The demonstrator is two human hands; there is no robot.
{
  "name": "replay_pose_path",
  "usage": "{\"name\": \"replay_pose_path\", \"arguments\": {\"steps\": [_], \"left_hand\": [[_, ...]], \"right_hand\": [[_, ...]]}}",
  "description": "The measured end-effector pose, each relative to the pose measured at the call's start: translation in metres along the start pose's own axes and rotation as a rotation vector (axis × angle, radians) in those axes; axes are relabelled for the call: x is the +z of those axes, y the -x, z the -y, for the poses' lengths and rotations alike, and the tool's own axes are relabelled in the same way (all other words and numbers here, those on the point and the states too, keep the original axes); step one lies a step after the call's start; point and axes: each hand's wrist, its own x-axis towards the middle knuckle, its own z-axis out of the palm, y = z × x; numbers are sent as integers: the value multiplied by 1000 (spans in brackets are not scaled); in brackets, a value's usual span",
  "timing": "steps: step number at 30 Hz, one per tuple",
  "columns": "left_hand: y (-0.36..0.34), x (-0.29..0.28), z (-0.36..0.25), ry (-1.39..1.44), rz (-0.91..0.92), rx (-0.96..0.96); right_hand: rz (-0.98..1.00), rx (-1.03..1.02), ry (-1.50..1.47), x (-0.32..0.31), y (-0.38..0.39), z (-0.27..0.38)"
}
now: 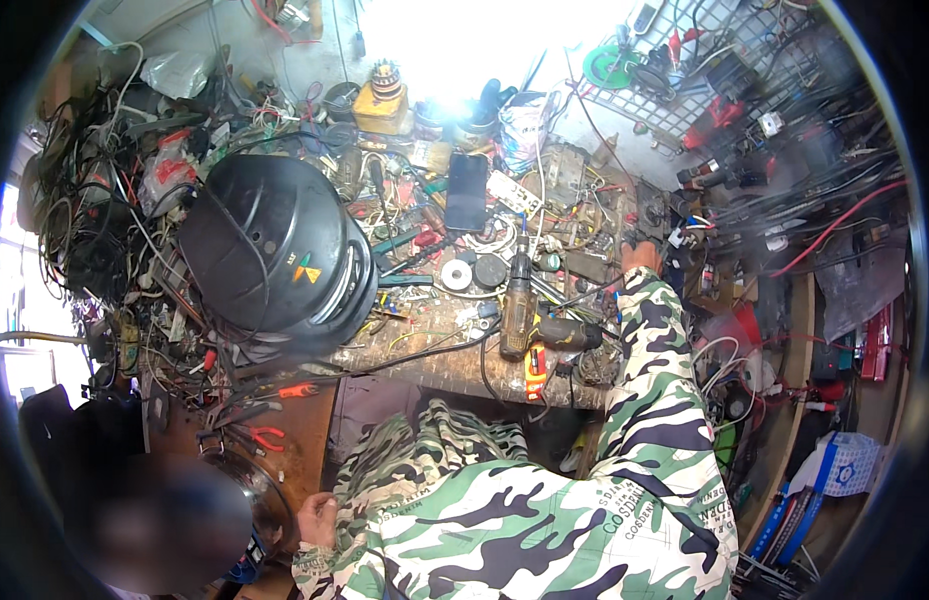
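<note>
My right hand [642, 257] reaches to the back right of the cluttered bench, among dark small parts and cables near the wall. Its fingertips are partly lost against them, so any hold is hidden. Nearer to me, a cordless drill [522, 305] lies with its bit pointing away, beside an orange utility knife [536, 372]. Low by my leg, at the left, my left hand [318, 520] has its fingers curled in, with nothing seen sticking out of them. Camouflage sleeves cover both arms.
A black welding helmet [275, 245] takes up the bench's left side. Behind the drill lie a dark phone [467, 192] and a roll of white tape [456, 274]. Red-handled pliers [263, 437] rest on a brown board [305, 440]. Tangled cables [85, 210] hang left; shelves stand right.
</note>
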Motion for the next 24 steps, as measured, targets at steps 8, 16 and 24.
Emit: {"name": "replay_pose_path", "arguments": {"steps": [8,16,24], "left_hand": [[8,2,-14,-23,9,16],[1,5,-16,41,30,-3],[-5,12,-29,-65,90,5]], "right_hand": [[-172,25,-172,33,-7,-15],[-157,-199,-95,28,-8,-18],[-140,-324,-206,-51,31,32]]}}
